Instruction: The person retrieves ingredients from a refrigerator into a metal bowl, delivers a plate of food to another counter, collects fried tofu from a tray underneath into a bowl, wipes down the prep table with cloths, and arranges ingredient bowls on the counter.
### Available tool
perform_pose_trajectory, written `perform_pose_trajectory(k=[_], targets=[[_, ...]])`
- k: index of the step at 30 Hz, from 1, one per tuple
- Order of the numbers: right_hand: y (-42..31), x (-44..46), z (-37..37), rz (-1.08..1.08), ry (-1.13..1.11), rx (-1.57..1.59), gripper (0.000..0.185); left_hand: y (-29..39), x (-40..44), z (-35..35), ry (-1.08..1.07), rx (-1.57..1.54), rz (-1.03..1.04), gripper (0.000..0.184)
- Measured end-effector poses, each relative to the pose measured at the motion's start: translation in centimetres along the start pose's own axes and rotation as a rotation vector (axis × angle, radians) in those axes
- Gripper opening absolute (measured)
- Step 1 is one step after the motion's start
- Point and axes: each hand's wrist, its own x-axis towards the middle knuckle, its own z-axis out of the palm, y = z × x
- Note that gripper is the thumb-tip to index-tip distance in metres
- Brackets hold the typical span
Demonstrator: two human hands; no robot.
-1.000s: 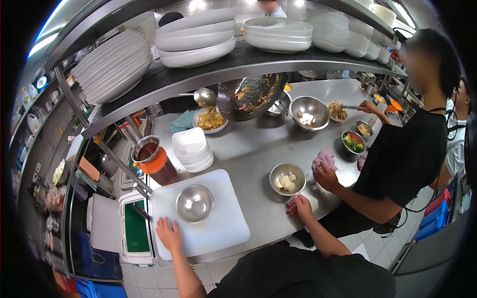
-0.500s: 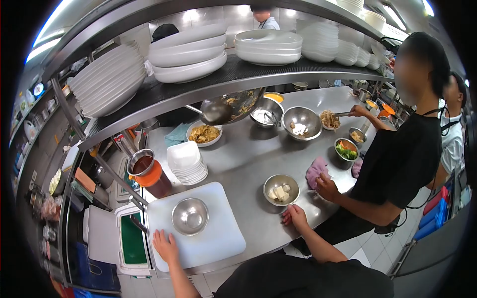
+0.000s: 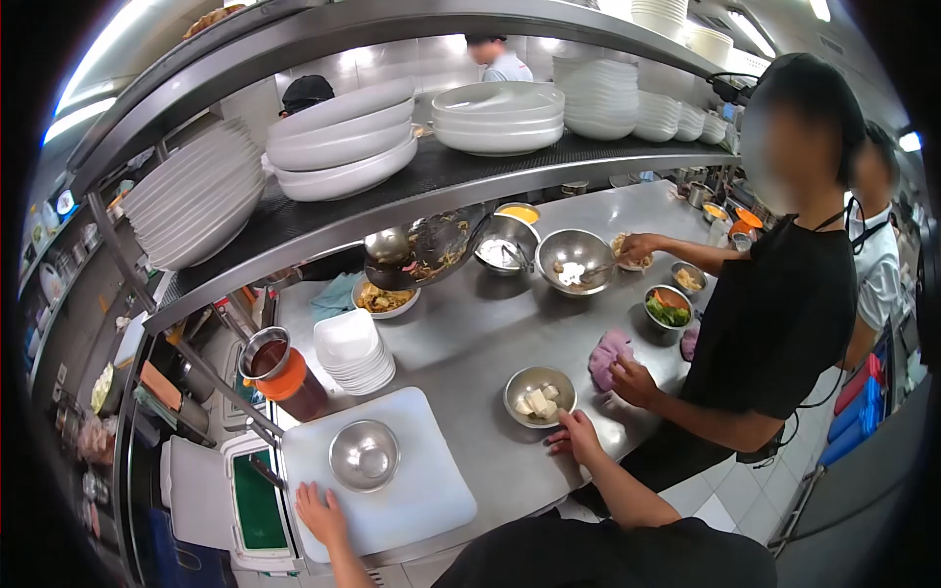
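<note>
My left hand (image 3: 321,513) lies flat with spread fingers on the lower left edge of a white cutting board (image 3: 431,490). On that board, just above the hand, stands a metal bowl (image 3: 365,456) with nothing in it. My right hand (image 3: 575,437) is at the lower right rim of another metal bowl (image 3: 515,404), which holds pale blocks (image 3: 538,401). Its fingers are partly bent and apart, resting by the rim and the steel counter (image 3: 461,343), with nothing held between them.
Stacked square dishes (image 3: 355,353) and an orange-topped container (image 3: 286,377) stand behind the board. A co-worker (image 3: 784,314) is at the right, near a pink cloth (image 3: 610,359) and vegetables (image 3: 668,307). A wok (image 3: 426,257) hangs over a food plate (image 3: 387,302). Plates fill the shelf (image 3: 461,186).
The view has shifted, so the counter sits lower and further left. The co-worker's far hand has moved over to the large metal bowl. The wok and ladle have shifted over the plate, now filled with food.
</note>
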Motion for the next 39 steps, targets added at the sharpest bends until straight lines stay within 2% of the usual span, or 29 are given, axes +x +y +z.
perform_pose_trajectory(k=[3, 7, 11, 15, 19, 23, 25, 28, 29, 31, 33, 35, 36, 39], targets=[[-0.2, 2.9, -1.3, 0.033, -0.026, -0.012, 0.026, 0.0, -0.1, 0.2, -0.004, 0.008, 0.006, 0.041], [-3.4, 5.1, -1.4, -0.061, -0.01, 0.041, 0.021, -0.5, 0.0, 0.8, 0.012, 0.025, 0.022, 0.041], [-10.3, 8.5, -0.5, -0.371, 0.077, 0.221, 0.017, -0.5, 0.2, 1.0, 0.01, 0.033, 0.027, 0.041], [-18.9, 14.8, -0.2, -0.558, 0.104, 0.363, 0.014, 0.6, 0.3, 0.4, 0.004, 0.038, 0.014, 0.039], [-27.2, 21.6, -0.9, -0.683, 0.127, 0.256, 0.016, 0.2, 0.6, 0.8, 0.024, 0.05, 0.052, 0.036], [-34.2, 29.4, -3.3, -0.713, 0.156, 0.129, 0.018, 0.7, 0.9, 0.8, 0.028, 0.061, 0.038, 0.035], [-38.1, 30.1, -1.9, -0.591, 0.334, 0.202, 0.021, 0.7, 1.1, 1.0, 0.013, 0.02, 0.033, 0.034], [-41.1, 34.6, -3.2, -0.644, 0.308, 0.077, 0.025, 1.5, 1.3, 1.1, 0.013, 0.045, 0.007, 0.034], [-41.2, 35.9, -3.5, -0.635, 0.307, 0.079, 0.025, 1.5, 1.2, 1.1, 0.01, 0.055, 0.006, 0.034], [-41.9, 38.8, -4.3, -0.621, 0.443, -0.096, 0.027, 2.0, 1.4, 1.4, 0.012, 0.045, -0.014, 0.035], [-41.1, 45.1, -6.9, -0.567, 0.426, -0.096, 0.029, 1.9, 1.6, 1.7, 0.015, 0.068, 0.001, 0.034], [-39.6, 46.4, -7.7, -0.555, 0.488, -0.07, 0.028, 2.0, 1.7, 1.9, 0.01, 0.084, -0.008, 0.035], [-39.4, 46.3, -7.4, -0.517, 0.621, -0.121, 0.029, 1.9, 1.7, 1.9, 0.001, 0.113, 0.002, 0.036], [-39.1, 47.0, -8.0, -0.411, 0.596, -0.091, 0.031, 1.9, 1.7, 2.0, 0.0, 0.132, 0.009, 0.037]])
